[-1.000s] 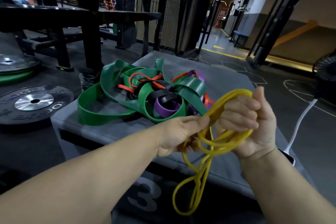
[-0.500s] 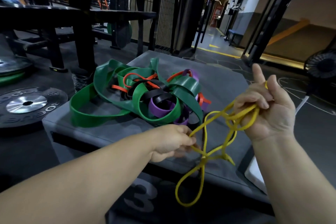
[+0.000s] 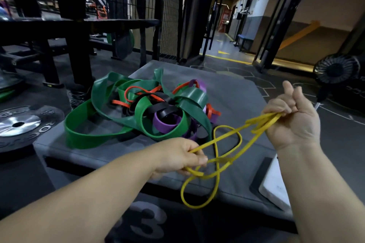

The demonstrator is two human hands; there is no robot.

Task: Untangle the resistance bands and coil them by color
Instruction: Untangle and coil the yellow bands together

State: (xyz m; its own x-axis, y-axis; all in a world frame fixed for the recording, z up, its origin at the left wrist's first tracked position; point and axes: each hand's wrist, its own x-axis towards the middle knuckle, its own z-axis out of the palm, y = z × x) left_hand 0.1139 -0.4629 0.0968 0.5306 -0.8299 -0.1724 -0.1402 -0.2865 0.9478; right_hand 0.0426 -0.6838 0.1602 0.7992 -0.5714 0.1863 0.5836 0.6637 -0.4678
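Where you are working, box [image 3: 237,100]: grey padded top, large white numeral on the front face; it bears the bands and stands on the dark gym floor.
Weight plate [image 3: 19,124]: lies flat on the floor left of the box, no part of the task.
Pile of bands [image 3: 146,112]: wide green, black, purple and thin orange bands, tangled together on the middle of the box top; none looks sorted or coiled yet.
Yellow band [image 3: 216,160]: thin, clear of the pile, stretched between your two hands above the near right part of the box; its strands cross in a loose figure of eight, and one loop hangs down before the front face.
Right hand [image 3: 294,122]: raised over the right edge, fingers curled round several bunched strands of the yellow band, forefinger sticking up.
Left hand [image 3: 177,156]: lower and nearer the pile, gripping the yellow band at its other end.
Step in hand: judged to be working the twists out of the yellow band.
Next move: probably calls for you to let the crossing fall open, then wind the band in even turns round one hand, keeping the hanging loop off the pile.
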